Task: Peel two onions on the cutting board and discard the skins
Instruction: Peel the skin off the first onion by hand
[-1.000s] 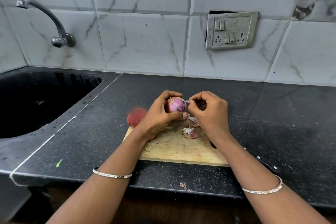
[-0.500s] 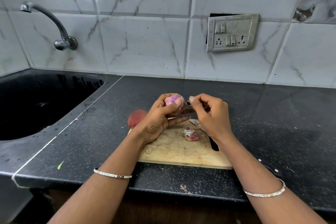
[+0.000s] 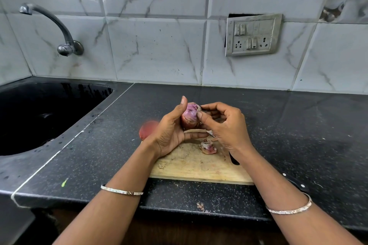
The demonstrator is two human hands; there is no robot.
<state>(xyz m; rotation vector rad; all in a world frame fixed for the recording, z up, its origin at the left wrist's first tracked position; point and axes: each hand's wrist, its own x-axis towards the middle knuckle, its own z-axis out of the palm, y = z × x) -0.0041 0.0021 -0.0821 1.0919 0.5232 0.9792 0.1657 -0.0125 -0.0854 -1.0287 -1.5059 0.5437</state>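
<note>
A: While the second onion lies, seemingly unpeeled, at the far left corner of the cutting board, which step is this?

B: Peeling. The left hand has its grip clenched round the first onion, above the board. The right hand pinches its skin.

A: Next?

B: Likely tear that skin free and drop it by the scraps.

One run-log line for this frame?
left hand: holds purple onion | right hand: pinches its skin | reddish onion: by wooden cutting board, far-left corner
</note>
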